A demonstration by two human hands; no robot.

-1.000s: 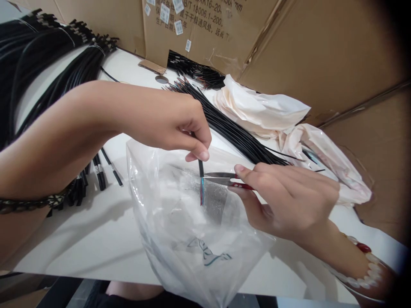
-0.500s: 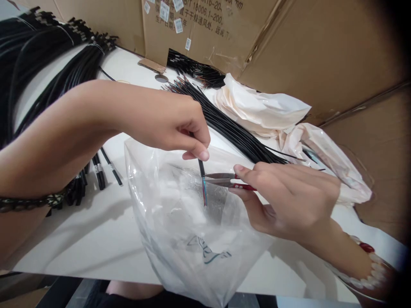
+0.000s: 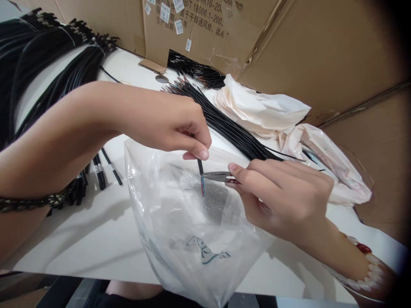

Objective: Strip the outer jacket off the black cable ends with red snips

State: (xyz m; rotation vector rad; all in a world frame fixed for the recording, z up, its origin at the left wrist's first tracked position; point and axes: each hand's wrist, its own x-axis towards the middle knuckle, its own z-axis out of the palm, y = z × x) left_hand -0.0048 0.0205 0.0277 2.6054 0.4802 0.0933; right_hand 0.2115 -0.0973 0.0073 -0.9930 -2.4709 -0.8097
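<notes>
Between the thumb and fingers of my left hand [image 3: 189, 132] a black cable [image 3: 201, 167] hangs down, its upper part hidden by the hand. Thin red and blue inner wires [image 3: 203, 188] show at its lower end. My right hand [image 3: 279, 192] is closed around small red-handled scissors [image 3: 216, 176], whose blades point left and lie nearly together at the cable, just above the bare wires. Under both hands is a clear plastic bag [image 3: 205, 273] with a green printed mark, its mouth spread below the cable end.
Bundles of black cable [image 3: 48, 81] lie at left, with short cable ends [image 3: 99, 173] near my left forearm. Behind my hands are another cable bundle [image 3: 227, 117] and crumpled white plastic bags [image 3: 263, 107]. Cardboard boxes [image 3: 205, 30] wall off the white table's [image 3: 105, 239] back.
The scissor blades have come closer together and moved slightly left and up against the cable. My right hand moved left with them; my left hand stays almost still.
</notes>
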